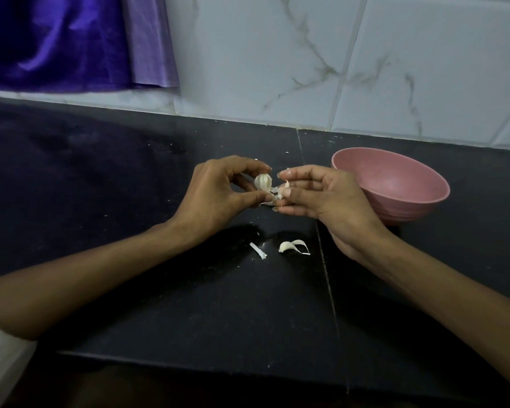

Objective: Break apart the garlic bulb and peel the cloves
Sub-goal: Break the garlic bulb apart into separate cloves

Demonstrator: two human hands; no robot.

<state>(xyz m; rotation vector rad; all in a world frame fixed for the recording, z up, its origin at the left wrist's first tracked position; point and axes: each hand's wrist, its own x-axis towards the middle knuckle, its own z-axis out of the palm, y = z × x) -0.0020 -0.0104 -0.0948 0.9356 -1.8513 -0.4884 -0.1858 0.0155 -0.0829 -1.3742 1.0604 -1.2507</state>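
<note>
My left hand (215, 192) grips the garlic bulb (262, 181) above the counter (130, 201), with my forefinger curled over its top and my thumb pressed in underneath, so the ribbed white side faces my other hand. My right hand (321, 198) sits just beside it, palm turned toward me, and pinches a small piece of garlic (283, 189) between thumb and fingertips; I cannot tell whether that piece is a clove or only skin, since my fingers cover most of it. A few shreds of papery skin hang between my two hands, close under the bulb.

Below my hands, on the dark counter, lies a loose clove (286, 246) with a curl of skin (302, 247) touching its right side. A little to the left of that clove lies a thin white strip of skin (258, 251), apart from it. Small pale flecks are scattered over the counter's surface.

To the right, behind my right hand, stands a pink bowl (395, 184), upright, its near side partly hidden by my hand and wrist. What I can see of its inside is bare pink.

At the back, the counter meets a wall of white marbled tiles (277, 54). In the upper left corner hangs purple cloth (56, 39), a deep shiny fold next to a paler one.
</note>
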